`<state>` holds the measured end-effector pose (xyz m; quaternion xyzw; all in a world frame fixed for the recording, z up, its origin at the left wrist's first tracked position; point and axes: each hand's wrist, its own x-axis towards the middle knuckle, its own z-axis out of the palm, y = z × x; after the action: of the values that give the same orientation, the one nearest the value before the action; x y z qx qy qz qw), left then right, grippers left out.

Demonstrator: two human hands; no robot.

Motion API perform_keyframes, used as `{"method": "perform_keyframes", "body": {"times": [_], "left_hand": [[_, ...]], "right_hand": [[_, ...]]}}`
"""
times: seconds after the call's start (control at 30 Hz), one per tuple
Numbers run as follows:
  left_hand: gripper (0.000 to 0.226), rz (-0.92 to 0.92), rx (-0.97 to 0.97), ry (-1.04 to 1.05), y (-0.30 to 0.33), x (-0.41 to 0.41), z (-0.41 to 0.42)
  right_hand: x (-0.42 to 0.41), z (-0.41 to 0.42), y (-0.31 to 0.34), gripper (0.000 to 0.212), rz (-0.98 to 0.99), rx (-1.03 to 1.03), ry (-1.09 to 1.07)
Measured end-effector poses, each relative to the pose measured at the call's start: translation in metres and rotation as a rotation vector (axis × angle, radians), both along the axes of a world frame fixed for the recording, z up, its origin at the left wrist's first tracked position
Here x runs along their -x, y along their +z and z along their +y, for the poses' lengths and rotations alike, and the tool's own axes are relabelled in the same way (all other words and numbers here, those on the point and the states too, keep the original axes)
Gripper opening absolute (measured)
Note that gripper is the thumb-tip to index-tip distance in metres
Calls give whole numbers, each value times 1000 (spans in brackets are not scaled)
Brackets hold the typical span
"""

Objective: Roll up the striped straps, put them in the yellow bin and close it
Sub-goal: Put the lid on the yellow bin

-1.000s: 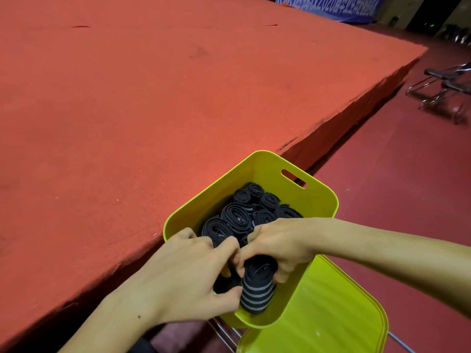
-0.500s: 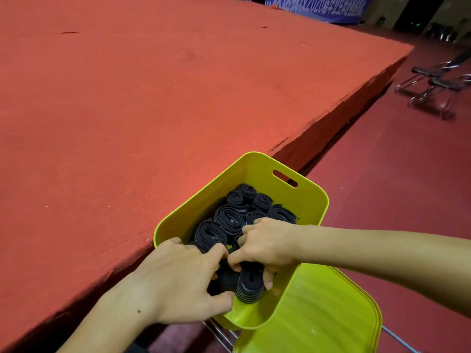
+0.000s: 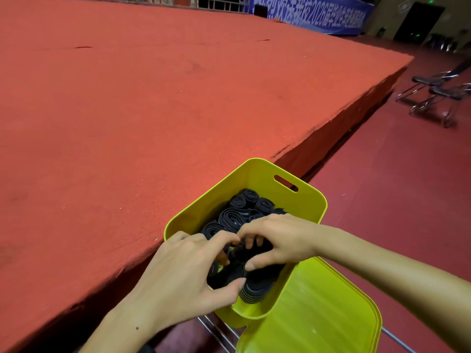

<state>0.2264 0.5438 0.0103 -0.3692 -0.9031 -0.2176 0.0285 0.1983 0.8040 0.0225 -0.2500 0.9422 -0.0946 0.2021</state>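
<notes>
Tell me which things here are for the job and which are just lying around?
For the job: rolled straps, yellow bin, yellow lid, left hand and right hand pushing a roll in.
Just around: red stage, folding chairs, blue banner.

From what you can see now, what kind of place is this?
Probably an indoor hall or gym: a raised stage covered in red carpet, a blue banner on the far wall, and folding metal chairs on the red floor.
</notes>
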Motion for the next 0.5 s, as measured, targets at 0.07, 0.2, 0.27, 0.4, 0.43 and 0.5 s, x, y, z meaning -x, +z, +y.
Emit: {"method": "perform_keyframes", "body": {"times": [0.07,0.2,0.27,0.4,0.43,0.5], "left_hand": [[59,3,-96,49,6,-11,-4],[62,-22,-238,172,16,-39,-11],[63,-35,-265,209,20,-52,-11],[62,-74,-263,224,26,-82,1],[62,-78,-261,225,28,-89,5],[62,-84,-252,221,30,-105,13]], "right_hand": [[-12,5,12,52,47,84,-70],[-46,25,37,50,149,279,-199],[-67,37,46,50,216,364,-251],[-113,57,53,51,325,419,-340],[-123,60,53,52,341,417,-359],[-143,66,50,55,369,383,-390]]}}
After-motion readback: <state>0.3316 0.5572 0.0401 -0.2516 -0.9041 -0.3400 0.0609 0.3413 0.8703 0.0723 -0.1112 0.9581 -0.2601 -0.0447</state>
